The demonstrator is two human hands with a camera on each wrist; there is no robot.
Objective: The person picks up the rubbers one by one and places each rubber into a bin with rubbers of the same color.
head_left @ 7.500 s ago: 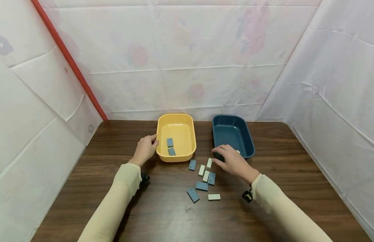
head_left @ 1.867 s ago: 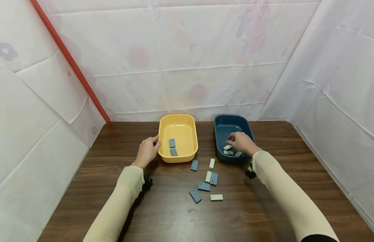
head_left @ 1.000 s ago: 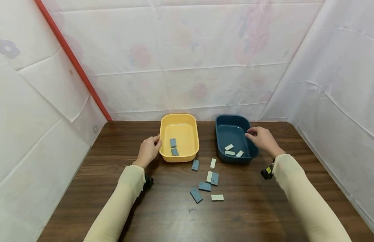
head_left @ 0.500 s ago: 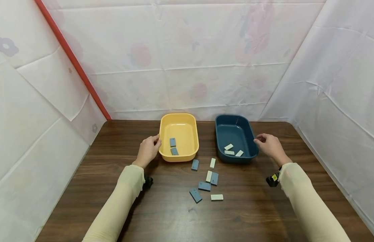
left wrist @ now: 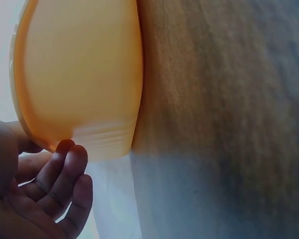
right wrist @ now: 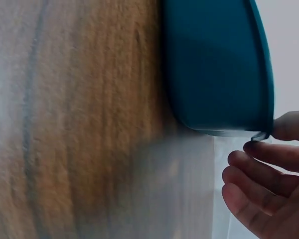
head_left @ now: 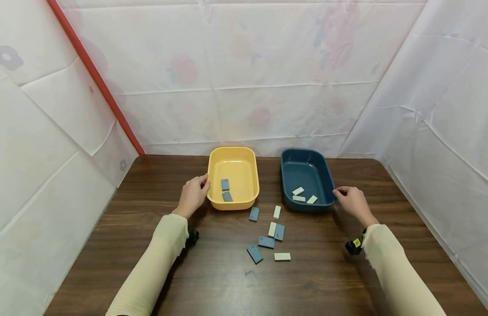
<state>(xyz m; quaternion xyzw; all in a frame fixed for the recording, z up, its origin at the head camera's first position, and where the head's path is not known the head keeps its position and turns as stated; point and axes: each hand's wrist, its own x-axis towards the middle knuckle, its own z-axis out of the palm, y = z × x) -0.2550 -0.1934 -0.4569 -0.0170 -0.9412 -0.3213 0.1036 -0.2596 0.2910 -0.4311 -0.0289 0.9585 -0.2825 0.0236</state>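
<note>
At the left rim of a yellow plastic tray (head_left: 236, 169), my left hand (head_left: 192, 196) pinches the edge between thumb and fingers. Two blue-grey tiles, dominoes by their shape, lie inside near the front; one is the tile (head_left: 225, 184). My right hand (head_left: 353, 203) holds the right rim of a dark blue tray (head_left: 303, 169) near its front corner. In the right wrist view, thumb and index finger (right wrist: 274, 154) meet at that rim while the other fingers curl loosely below. Three pale tiles, among them the tile (head_left: 298, 191), lie in the blue tray.
Several loose tiles lie on the dark wooden table (head_left: 212, 272) in front of the trays, pale ones like the tile (head_left: 282, 257) and blue-grey ones like the tile (head_left: 254, 254). White patterned sheets (head_left: 244, 87) stand behind and on both sides.
My right hand has gone from the loose tiles into the blue tray, then out to its right rim. Pale tiles on the table are fewer. My left hand has stayed at the yellow rim.
</note>
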